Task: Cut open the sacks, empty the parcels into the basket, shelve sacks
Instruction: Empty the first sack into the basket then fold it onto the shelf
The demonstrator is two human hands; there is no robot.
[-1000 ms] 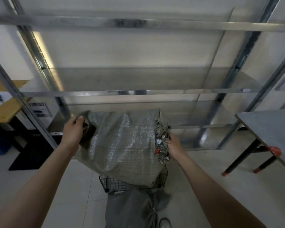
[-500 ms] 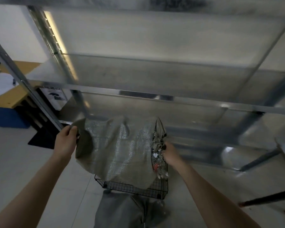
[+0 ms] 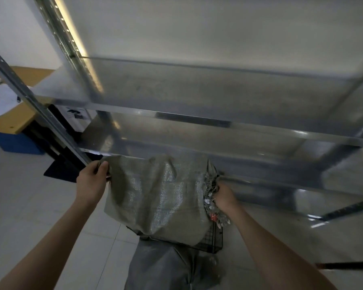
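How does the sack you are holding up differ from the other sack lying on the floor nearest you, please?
The held sack hangs over the wire basket, gripped at its two ends by the left hand and right hand; the floor sack lies untouched below the basket. The held sack looks pale and shimmery, the floor sack darker and duller. The held sack shows a frayed edge at the right hand. Both look like grey woven material.

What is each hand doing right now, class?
Left hand: closed, pinching a corner of the sack.
Right hand: closed on the sack's frayed edge; grip partly hidden.
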